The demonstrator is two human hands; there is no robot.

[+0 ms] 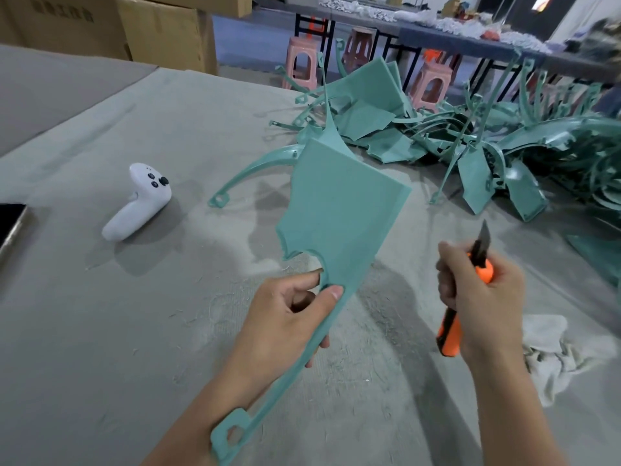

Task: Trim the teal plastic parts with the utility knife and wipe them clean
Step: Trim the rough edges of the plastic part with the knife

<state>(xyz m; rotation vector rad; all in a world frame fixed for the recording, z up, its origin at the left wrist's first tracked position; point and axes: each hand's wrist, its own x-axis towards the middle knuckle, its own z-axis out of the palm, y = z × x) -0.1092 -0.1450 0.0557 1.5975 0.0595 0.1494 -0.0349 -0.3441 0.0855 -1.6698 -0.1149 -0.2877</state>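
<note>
My left hand grips a teal plastic part by its narrow arm and holds it up above the grey table. The part has a broad flat panel and a long thin arm that ends in a square loop near my wrist. My right hand holds an orange and black utility knife to the right of the part, blade out and pointing up, not touching the plastic. A white cloth lies crumpled on the table under my right forearm.
A big heap of teal parts covers the table's far right. A single curved teal piece lies behind the held part. A white game controller and a dark phone sit at the left. Cardboard boxes and pink stools stand beyond the table.
</note>
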